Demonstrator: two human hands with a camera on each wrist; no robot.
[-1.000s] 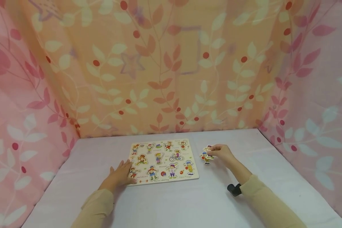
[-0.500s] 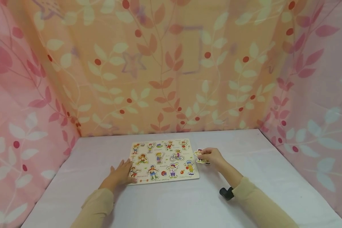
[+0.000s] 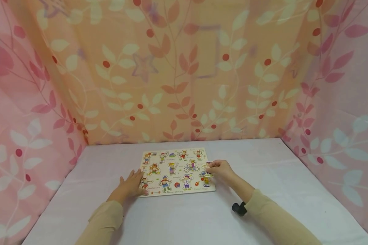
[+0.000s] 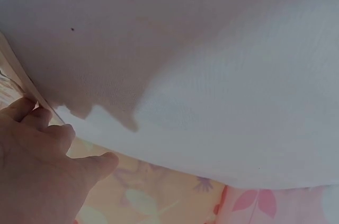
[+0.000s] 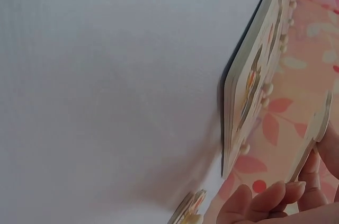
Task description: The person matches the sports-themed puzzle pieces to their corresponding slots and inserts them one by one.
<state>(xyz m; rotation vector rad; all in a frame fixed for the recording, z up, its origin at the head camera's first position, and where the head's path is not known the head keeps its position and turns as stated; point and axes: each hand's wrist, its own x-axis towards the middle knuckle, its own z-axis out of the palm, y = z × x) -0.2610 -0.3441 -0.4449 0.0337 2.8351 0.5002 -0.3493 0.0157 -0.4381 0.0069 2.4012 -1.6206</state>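
Observation:
A wooden puzzle board [image 3: 164, 173] lies on the white-covered table, filled with cut-out figures of children at sports. My left hand [image 3: 128, 185] rests at its left edge, the thumb by the near corner; in the left wrist view the fingertips meet the board's side. At the board's right edge my right hand [image 3: 224, 171] pinches a flat figure-shaped puzzle piece [image 3: 209, 174], raised and overlapping the ball-player figure there. The right wrist view shows that piece [image 5: 316, 128] tilted above the board. Another puzzle piece [image 5: 189, 208] lies on the table beside the board, hidden behind the right hand in the head view.
Small round knobs [image 5: 269, 88] stick up from the pieces in the board. A black object [image 3: 239, 209] is at the right sleeve's cuff. Leaf-patterned cloth [image 3: 178, 75] hangs behind the table and along both sides.
My right hand has carried the pinched piece left from the table spot beside the board to over its right edge. The left hand has kept its place at the board.

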